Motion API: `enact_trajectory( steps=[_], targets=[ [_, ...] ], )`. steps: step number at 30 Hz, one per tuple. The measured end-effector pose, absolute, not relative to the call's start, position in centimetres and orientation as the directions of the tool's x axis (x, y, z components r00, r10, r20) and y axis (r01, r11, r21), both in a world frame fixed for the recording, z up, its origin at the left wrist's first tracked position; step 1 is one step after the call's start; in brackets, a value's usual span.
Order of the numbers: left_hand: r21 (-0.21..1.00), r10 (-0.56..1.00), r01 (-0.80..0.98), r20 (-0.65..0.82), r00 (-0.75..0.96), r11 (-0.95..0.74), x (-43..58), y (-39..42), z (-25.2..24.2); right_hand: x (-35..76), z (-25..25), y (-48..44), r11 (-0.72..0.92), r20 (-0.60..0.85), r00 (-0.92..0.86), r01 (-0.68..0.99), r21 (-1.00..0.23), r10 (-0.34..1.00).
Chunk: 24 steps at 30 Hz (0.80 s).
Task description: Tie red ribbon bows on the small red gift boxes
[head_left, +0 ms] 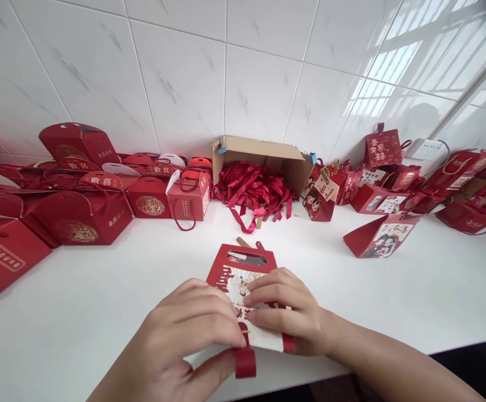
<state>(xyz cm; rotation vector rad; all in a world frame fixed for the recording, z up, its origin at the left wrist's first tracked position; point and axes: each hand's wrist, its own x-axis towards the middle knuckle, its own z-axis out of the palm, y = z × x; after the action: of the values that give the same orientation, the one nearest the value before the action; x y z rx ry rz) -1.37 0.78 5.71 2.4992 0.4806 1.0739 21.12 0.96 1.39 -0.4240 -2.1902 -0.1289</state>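
A red and white paper gift box [263,330] with a printed couple and an oval handle cut-out lies in front of me on the white table [309,262]. From the left, my left hand [192,329] curls over the box, thumb and index finger pinching a dark red ribbon [246,363] whose loop sticks out at the near end. My right hand [287,310] holds the box's right side, fingers resting across its printed face; its thumb is hidden. Just beyond the box lie a small gold strip [243,242] and a red strip [260,245], both partly covered.
A cardboard box [263,146] spills loose red ribbons [253,192] at the back. Red gift boxes [86,218] crowd the left. A triangular box [383,237] stands to the right, before more boxes [379,198] and a white device [427,149]. Behind rises a tiled wall [184,84].
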Motion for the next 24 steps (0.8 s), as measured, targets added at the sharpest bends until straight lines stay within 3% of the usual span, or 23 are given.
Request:
enact_trajectory(
  steps=[5, 11, 15, 18, 20, 24],
  targets=[
    [0.473, 0.447, 0.113, 0.690, 0.570, -0.874, -1.0, 1.5, 5.6, 21.0, 1.0, 1.3, 0.931, 0.800, -0.512, 0.332, -0.153, 0.315],
    [0.515, 0.509, 0.116, 0.739, 0.442, -0.849, -1.6, 2.2, 5.4, 22.1, -0.6, 3.4, 0.762, 0.658, -0.413, 0.492, -0.420, 0.629],
    [0.520, 0.530, 0.156, 0.725, 0.439, -0.840, -2.2, 2.2, 5.0, 22.5, -1.5, 4.6, 0.751, 0.605, -0.468, 0.539, -0.382, 0.644],
    [0.568, 0.607, 0.221, 0.768, 0.203, -0.792, -2.3, 2.2, 4.7, 22.8, -1.4, 5.2, 0.778, 0.657, -0.457, 0.527, -0.343, 0.599],
    [0.610, 0.617, 0.145, 0.787, 0.007, -0.779, -2.3, 2.4, 4.6, 23.6, -1.1, 5.7, 0.746, 0.707, -0.361, 0.564, -0.354, 0.609],
    [0.650, 0.646, -0.011, 0.753, -0.124, -0.760, -2.5, 2.9, 4.6, 26.9, -0.8, 7.8, 0.530, 0.726, 0.120, 0.605, -0.595, 0.677]
  ],
)
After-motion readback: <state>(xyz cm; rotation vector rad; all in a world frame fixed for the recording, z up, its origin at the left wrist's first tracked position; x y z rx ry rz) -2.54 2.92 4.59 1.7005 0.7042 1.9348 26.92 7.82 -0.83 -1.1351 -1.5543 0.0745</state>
